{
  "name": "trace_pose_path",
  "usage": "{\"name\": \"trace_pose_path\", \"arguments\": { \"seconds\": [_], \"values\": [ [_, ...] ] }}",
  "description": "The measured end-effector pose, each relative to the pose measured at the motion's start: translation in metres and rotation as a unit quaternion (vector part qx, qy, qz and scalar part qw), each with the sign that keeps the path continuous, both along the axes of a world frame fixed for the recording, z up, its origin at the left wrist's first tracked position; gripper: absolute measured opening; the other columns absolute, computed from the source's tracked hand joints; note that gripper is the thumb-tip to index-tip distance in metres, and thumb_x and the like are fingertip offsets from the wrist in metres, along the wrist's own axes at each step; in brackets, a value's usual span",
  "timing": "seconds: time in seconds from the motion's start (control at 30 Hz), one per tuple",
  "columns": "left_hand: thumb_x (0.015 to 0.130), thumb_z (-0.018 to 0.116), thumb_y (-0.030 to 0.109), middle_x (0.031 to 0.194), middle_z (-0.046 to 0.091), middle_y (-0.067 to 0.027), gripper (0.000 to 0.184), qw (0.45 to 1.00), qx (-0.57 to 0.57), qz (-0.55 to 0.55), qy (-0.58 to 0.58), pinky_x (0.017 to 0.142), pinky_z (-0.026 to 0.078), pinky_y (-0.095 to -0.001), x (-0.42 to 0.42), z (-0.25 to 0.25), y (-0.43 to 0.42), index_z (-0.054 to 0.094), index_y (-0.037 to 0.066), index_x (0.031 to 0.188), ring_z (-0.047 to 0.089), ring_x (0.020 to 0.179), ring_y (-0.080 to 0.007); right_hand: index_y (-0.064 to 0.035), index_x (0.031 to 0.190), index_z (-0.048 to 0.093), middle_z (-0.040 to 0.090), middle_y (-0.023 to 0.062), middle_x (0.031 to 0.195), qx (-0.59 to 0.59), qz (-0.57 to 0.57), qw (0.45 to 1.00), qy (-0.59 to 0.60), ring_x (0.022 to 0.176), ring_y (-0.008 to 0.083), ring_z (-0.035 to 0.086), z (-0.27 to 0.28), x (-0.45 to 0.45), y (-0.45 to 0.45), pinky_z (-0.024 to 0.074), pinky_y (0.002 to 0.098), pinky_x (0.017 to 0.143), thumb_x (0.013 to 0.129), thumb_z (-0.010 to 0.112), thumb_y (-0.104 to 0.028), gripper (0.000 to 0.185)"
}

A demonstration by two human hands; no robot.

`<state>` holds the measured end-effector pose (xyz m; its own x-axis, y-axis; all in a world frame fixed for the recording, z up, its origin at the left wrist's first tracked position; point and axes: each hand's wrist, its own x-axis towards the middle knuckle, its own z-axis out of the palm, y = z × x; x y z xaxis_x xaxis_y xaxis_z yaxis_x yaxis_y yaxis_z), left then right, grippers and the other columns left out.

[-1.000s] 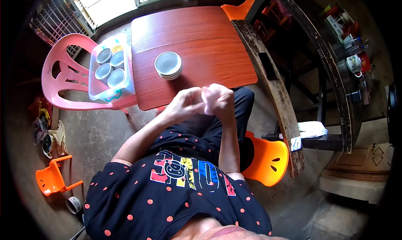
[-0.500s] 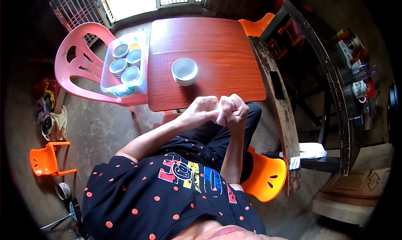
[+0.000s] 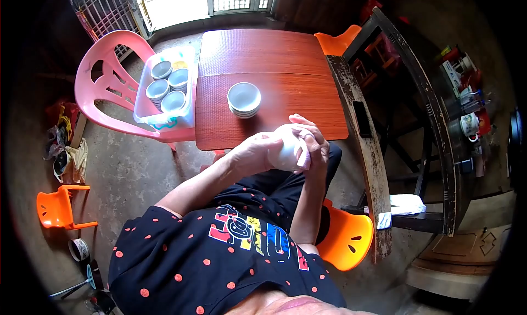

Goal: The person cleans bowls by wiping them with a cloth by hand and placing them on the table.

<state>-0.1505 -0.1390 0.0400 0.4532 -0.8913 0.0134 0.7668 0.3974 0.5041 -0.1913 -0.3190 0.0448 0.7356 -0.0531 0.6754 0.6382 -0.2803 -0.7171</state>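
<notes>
The left hand (image 3: 256, 154) grips a white, rounded piece, probably a bowl (image 3: 284, 149), above the lap near the surface's (image 3: 274, 54) closest edge. The right hand (image 3: 315, 145) curls around its other side, clutching a pinkish cloth (image 3: 303, 154) against it. Stacked bowls (image 3: 244, 99) stand on the surface; more bowls (image 3: 173, 102) fill a clear bin (image 3: 144, 113) on the pink chair (image 3: 88, 98).
</notes>
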Motion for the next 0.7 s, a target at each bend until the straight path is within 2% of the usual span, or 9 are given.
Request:
{"name": "trace_pose_path", "arguments": {
  "seconds": [0.03,0.13,0.23,0.33,0.37,0.47,0.57,0.6,0.7],
  "values": [
    [0.089,0.065,0.028,0.121,0.057,-0.0149,0.051,0.999,-0.017,0.014,0.024,0.092,0.049,-0.0405,0.0,-0.001,0.0,0.048,-0.002,0.127,0.057,0.111,-0.0246,-0.004,0.121,0.049,0.059,0.0176,0.117,-0.099,-0.05,0.98,-0.167,0.115,0.0324,0.055,-0.011,0.007,0.003,0.043,0.0434,0.101,0.09,0.056,-0.031,0.042],
    [0.089,0.063,0.027,0.123,0.056,-0.0137,0.052,0.984,-0.038,0.068,0.157,0.093,0.049,-0.041,-0.002,0.002,-0.002,0.045,0.0,0.129,0.057,0.112,-0.0251,-0.0005,0.133,0.041,0.047,0.0171,0.133,-0.091,-0.354,0.929,-0.054,0.125,0.0318,0.046,-0.016,-0.018,0.06,0.0393,0.0437,0.104,0.1,0.033,-0.036,0.049],
    [0.089,0.063,0.028,0.126,0.055,-0.0105,0.052,0.995,-0.057,0.027,0.074,0.097,0.043,-0.0405,0.001,0.005,0.001,0.046,0.002,0.131,0.054,0.114,-0.0239,-0.0046,0.137,0.036,0.044,0.018,0.136,0.053,-0.342,0.934,-0.091,0.124,0.0318,0.047,-0.031,-0.016,0.077,0.0404,0.0431,0.103,0.1,0.036,-0.035,0.048],
    [0.088,0.065,0.025,0.113,0.061,-0.014,0.043,0.999,-0.042,0.006,-0.003,0.096,0.044,-0.0413,0.007,0.006,0.014,0.055,-0.005,0.117,0.059,0.105,-0.0244,-0.0062,0.116,0.049,0.059,0.0196,0.115,-0.145,-0.171,0.962,-0.155,0.109,0.0339,0.058,0.013,-0.01,0.034,0.0485,0.0452,0.094,0.09,0.056,-0.029,0.035],
    [0.086,0.068,0.024,0.11,0.062,-0.013,0.041,1.0,0.009,-0.019,-0.005,0.094,0.045,-0.0396,0.005,0.016,0.018,0.057,-0.004,0.114,0.06,0.102,-0.0238,-0.0004,0.096,0.06,0.062,0.0198,0.111,-0.087,-0.056,0.992,0.068,0.105,0.0338,0.06,0.041,-0.019,0.022,0.0522,0.0434,0.087,0.081,0.065,-0.016,0.022],
    [0.084,0.071,0.023,0.11,0.062,-0.0128,0.043,0.999,0.013,-0.036,-0.032,0.092,0.048,-0.0383,-0.002,0.014,0.019,0.057,-0.004,0.115,0.061,0.102,-0.0226,0.0024,0.095,0.066,0.064,0.019,0.106,-0.153,0.11,0.974,0.129,0.104,0.0315,0.061,0.067,-0.018,0.011,0.0507,0.04,0.088,0.081,0.059,-0.015,0.023],
    [0.083,0.071,0.02,0.11,0.063,-0.0136,0.044,0.997,0.02,0.011,-0.079,0.091,0.05,-0.0389,-0.002,0.011,0.021,0.056,-0.004,0.117,0.062,0.102,-0.0226,-0.0003,0.097,0.062,0.064,0.0178,0.105,0.125,0.137,0.963,0.194,0.102,0.0288,0.062,0.037,-0.01,0.015,0.054,0.0372,0.082,0.084,0.062,-0.026,0.029],
    [0.084,0.07,0.019,0.11,0.063,-0.0133,0.043,0.993,0.02,0.037,-0.11,0.091,0.049,-0.0377,-0.002,0.008,0.021,0.056,-0.005,0.117,0.061,0.102,-0.0215,-0.0021,0.111,0.055,0.063,0.0166,0.105,0.02,0.037,0.998,-0.042,0.099,0.0254,0.063,0.003,-0.002,0.019,0.0544,0.0323,0.08,0.088,0.058,-0.036,0.041],
    [0.081,0.073,0.018,0.11,0.063,-0.0114,0.048,0.96,0.112,0.019,-0.255,0.092,0.047,-0.0336,0.005,0.011,0.024,0.055,-0.006,0.119,0.06,0.102,-0.0165,-0.0027,0.118,0.049,0.062,0.0145,0.106,0.516,0.121,0.847,0.034,0.093,0.0245,0.065,-0.055,0.0,0.053,0.057,0.0335,0.075,0.093,0.051,-0.044,0.048]
  ]
}}
